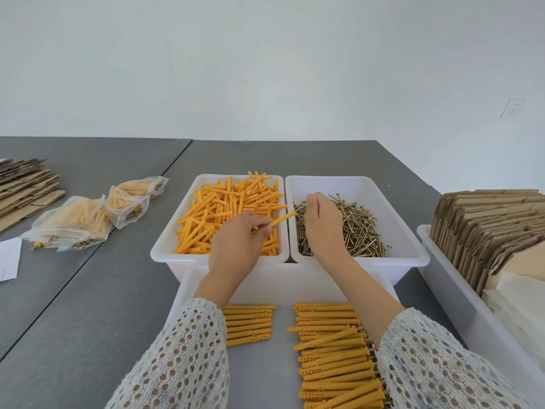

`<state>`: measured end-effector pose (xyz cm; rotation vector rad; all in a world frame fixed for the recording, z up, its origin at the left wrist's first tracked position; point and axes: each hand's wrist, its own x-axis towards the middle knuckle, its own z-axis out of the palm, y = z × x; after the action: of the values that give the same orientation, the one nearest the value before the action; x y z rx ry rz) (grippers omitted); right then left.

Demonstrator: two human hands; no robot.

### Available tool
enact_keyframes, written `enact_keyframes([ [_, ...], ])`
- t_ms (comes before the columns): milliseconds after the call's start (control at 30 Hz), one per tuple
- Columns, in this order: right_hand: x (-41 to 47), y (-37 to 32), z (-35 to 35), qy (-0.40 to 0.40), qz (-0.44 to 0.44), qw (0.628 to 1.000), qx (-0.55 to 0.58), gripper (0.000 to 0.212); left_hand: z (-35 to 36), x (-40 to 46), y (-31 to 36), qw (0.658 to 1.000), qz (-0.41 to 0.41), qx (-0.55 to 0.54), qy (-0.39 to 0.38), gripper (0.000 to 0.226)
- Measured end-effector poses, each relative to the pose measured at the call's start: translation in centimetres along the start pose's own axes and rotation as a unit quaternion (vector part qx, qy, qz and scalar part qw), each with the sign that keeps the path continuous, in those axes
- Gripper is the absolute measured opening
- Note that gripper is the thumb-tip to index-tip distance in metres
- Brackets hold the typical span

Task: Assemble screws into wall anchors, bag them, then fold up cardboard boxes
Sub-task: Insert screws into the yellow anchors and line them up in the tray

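Observation:
My left hand (237,240) pinches one orange wall anchor (283,219) above the white bin of loose anchors (165,240); the anchor points up and right. My right hand (321,225) reaches into the white bin of brass screws (413,246), fingers bunched down over the screw pile (359,231); what it holds is hidden. In the near white tray (265,379) lie two rows of orange anchors: a short row (249,324) at left and a long row with screws in them (333,355) at right.
Three clear bags of finished anchors (79,222) lie on the grey table (88,290) at left, beside flat cardboard sheets (23,187) and a white paper (8,258). A white bin of folded cardboard blanks (483,231) stands at right.

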<state>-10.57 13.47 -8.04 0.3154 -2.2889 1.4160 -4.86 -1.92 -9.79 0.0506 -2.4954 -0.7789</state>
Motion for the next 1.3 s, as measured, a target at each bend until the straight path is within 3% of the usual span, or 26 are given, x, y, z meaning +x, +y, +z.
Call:
enact_keyframes([
  [67,-0.1,0.0,0.0,-0.022,-0.008,1.0,0.006,0.041,0.0,0.0,0.0,1.0,-0.002,-0.003,-0.002,0.016],
  [333,-0.7,-1.2,-0.2,-0.231,0.005,0.965,0.127,0.031,-0.5,0.1,0.1,0.996,-0.033,-0.087,0.002,0.014],
  [433,-1.0,-1.8,0.2,-0.224,-0.011,0.961,0.164,0.011,-0.7,0.0,0.4,0.993,-0.014,-0.119,-0.02,0.02],
  [533,-1.5,-3.1,0.5,-0.178,-0.001,0.965,0.191,0.013,-1.0,0.1,0.3,0.979,-0.001,-0.198,-0.048,0.023],
  [633,-1.3,-4.9,-0.5,-0.179,0.024,0.953,0.245,0.021,-1.5,0.2,0.4,0.957,-0.025,-0.286,-0.041,0.043],
  [733,-1.6,-6.0,-2.2,-0.333,0.047,0.907,0.255,0.026,-2.1,0.4,0.4,0.93,-0.101,-0.353,0.005,0.055],
  [800,-2.7,-6.4,-2.8,-0.493,0.047,0.855,0.15,0.024,-2.3,0.7,0.2,0.907,-0.145,-0.396,0.017,0.058],
  [867,-4.6,-6.8,-2.7,-0.643,0.005,0.765,-0.021,0.021,-2.5,0.9,0.0,0.898,-0.166,-0.408,0.008,0.058],
  [933,-7.2,-6.7,-1.4,-0.71,-0.048,0.682,-0.169,0.019,-2.5,1.1,-0.2,0.901,-0.176,-0.395,-0.021,0.058],
  [967,-8.7,-6.4,-0.5,-0.706,-0.088,0.667,-0.222,0.018,-2.5,1.2,-0.3,0.904,-0.175,-0.388,-0.034,0.057],
  [1133,-13.8,-6.3,2.6,-0.607,-0.275,0.672,-0.324,0.011,-2.5,1.3,-0.4,0.905,-0.179,-0.383,-0.04,0.051],
  [1233,-14.2,-6.9,2.9,-0.581,-0.294,0.692,-0.311,0.044,-2.5,1.3,-0.3,0.905,-0.179,-0.384,-0.035,0.049],
  [1300,-13.9,-7.2,2.8,-0.561,-0.314,0.703,-0.305,0.049,-2.5,1.3,-0.4,0.905,-0.177,-0.386,-0.034,0.046],
])
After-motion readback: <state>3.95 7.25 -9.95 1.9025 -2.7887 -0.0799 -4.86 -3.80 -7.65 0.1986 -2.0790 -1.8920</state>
